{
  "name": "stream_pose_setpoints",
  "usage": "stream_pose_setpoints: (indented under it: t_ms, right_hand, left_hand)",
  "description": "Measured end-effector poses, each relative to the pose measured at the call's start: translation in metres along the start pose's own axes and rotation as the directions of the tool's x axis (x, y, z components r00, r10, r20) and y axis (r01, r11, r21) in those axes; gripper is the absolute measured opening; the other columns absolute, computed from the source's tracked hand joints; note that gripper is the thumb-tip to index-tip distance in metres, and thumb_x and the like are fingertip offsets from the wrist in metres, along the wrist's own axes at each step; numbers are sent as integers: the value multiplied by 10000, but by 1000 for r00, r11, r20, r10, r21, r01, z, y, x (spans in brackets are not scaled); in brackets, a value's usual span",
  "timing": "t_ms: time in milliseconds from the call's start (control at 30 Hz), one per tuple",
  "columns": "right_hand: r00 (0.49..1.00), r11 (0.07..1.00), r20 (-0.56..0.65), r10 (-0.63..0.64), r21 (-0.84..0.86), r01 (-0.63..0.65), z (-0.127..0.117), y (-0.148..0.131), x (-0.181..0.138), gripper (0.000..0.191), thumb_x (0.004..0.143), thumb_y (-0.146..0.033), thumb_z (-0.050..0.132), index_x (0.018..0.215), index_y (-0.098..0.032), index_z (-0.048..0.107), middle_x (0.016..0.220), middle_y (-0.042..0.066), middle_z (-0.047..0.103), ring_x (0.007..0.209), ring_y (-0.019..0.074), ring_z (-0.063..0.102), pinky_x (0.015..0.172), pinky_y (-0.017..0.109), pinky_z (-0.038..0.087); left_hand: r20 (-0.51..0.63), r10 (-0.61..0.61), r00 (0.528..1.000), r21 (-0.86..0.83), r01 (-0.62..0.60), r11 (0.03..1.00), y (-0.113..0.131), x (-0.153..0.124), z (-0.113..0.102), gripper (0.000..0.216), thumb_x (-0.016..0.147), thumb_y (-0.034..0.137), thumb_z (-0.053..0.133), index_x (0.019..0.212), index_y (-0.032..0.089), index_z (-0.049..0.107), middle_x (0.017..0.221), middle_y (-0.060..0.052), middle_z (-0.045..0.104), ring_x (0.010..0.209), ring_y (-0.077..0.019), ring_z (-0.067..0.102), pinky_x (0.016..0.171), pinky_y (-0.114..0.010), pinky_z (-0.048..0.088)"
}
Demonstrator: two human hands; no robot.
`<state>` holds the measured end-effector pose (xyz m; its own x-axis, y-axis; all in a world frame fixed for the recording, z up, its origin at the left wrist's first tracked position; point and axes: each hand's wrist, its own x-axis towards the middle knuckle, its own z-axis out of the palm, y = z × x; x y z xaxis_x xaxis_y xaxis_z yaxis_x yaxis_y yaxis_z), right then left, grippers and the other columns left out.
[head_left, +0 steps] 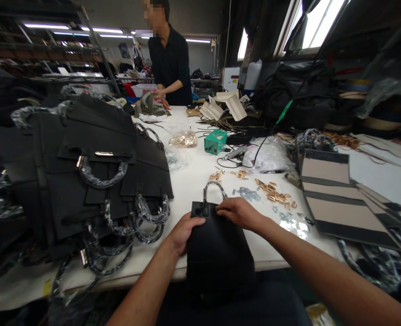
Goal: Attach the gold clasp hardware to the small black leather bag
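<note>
Head view: black bag panel (217, 253) w/ a plastic-wrapped handle (214, 188) on top, lying over the near edge of the white table (193, 172), lower part hanging off. Left hand (183, 231) pinches the panel's top-left corner, thumb on top; right hand (239, 212) lies curled on the top edge just right of the handle base, fingers closed on it. Stack of black bags (85, 167) toward the left edge; gold hardware (275, 194) near the right hand.
</note>
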<state>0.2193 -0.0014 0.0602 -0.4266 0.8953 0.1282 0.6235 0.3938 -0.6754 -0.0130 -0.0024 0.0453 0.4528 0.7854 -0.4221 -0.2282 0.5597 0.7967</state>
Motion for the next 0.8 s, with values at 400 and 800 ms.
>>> stream_pose_setpoints:
  t_ms: [400, 800]
  right_hand:
    - [995, 914, 100, -27, -400, 65, -1, -26, 6, 205, 929, -242, 531, 834, -190, 705, 856, 58, 699, 790, 188, 643, 686, 263, 397]
    - [994, 997, -83, 69, -37, -72, 6, -24, 1, 189, 880, -294, 557, 968, -281, 723, 928, -13, 736, 874, 165, 663, 786, 237, 441]
  left_hand:
    - [-41, 24, 999, 25, -23, 999, -1, 0, 1, 318, 695, 170, 711, 1002, 99, 677, 811, -86, 745, 711, -225, 676, 725, -341, 491]
    - [-8, 145, 989, 36, -145, 989, -4, -3, 0, 445, 604, 192, 673, 1037, 90, 683, 766, -84, 720, 703, -236, 652, 681, -318, 449]
